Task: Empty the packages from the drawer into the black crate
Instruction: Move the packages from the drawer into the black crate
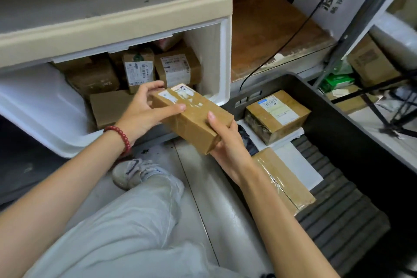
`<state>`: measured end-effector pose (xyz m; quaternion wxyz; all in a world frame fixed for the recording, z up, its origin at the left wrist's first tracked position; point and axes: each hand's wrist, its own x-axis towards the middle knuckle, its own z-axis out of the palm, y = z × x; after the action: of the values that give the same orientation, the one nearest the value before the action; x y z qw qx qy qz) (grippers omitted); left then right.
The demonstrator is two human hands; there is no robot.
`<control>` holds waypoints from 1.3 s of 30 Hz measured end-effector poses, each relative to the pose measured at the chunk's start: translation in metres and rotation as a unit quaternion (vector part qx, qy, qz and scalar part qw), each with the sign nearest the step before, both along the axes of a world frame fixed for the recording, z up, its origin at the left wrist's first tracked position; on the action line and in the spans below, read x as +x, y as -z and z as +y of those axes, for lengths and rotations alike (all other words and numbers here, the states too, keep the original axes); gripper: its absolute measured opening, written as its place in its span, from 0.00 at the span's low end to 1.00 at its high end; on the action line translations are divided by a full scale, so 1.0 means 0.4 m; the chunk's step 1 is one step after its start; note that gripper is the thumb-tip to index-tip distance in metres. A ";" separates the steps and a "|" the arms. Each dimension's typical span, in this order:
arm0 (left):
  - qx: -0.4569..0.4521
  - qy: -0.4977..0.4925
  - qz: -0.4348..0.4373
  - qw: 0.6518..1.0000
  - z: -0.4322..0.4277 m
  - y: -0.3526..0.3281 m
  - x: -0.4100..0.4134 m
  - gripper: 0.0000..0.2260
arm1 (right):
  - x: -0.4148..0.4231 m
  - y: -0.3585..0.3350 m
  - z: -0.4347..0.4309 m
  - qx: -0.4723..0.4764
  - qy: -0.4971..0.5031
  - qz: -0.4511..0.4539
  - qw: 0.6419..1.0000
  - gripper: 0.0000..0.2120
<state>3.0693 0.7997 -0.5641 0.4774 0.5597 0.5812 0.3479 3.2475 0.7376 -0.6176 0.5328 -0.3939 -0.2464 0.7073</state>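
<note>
Two hands hold one taped brown package (194, 117) at centre frame, between the white drawer (45, 106) at left and the black crate (334, 124) at right. The left hand (144, 110), a red bracelet (119, 136) on its wrist, curls round the package's far, labelled end; the right hand (228, 142) cups the near end, thumb on top. More parcels (140, 70) fill the drawer. Two boxes lie in the crate, a labelled box (277, 115) and a plain box (284, 178).
</note>
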 end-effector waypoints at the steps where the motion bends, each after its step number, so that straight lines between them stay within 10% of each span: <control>1: 0.001 0.021 0.017 1.000 0.009 -0.008 0.017 0.38 | 0.012 0.000 0.003 -0.009 0.015 0.002 1.000 0.41; 6: 0.001 0.130 0.117 0.985 0.056 -0.028 0.133 0.34 | 0.120 -0.018 -0.004 -0.065 0.007 -0.143 0.988 0.18; 11: 0.005 0.192 0.163 0.968 0.091 0.019 0.281 0.37 | 0.231 0.010 -0.008 -0.154 0.101 -0.235 0.954 0.40; 17: 0.030 0.182 0.143 0.972 0.091 0.155 0.396 0.37 | 0.319 0.079 -0.018 -0.142 0.213 -0.237 0.937 0.38; 24: 0.062 0.223 0.305 0.924 0.125 0.204 0.407 0.46 | 0.299 0.143 -0.027 -0.194 0.129 -0.398 0.887 0.24; 39: 0.120 0.227 0.559 0.788 0.067 0.304 0.395 0.44 | 0.264 0.255 -0.022 -0.177 -0.030 -0.676 0.715 0.27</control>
<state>3.2274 0.8263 -0.6855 0.0629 0.8253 0.5559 -0.0773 3.3530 0.7287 -0.7194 0.1229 -0.8465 -0.4231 0.2988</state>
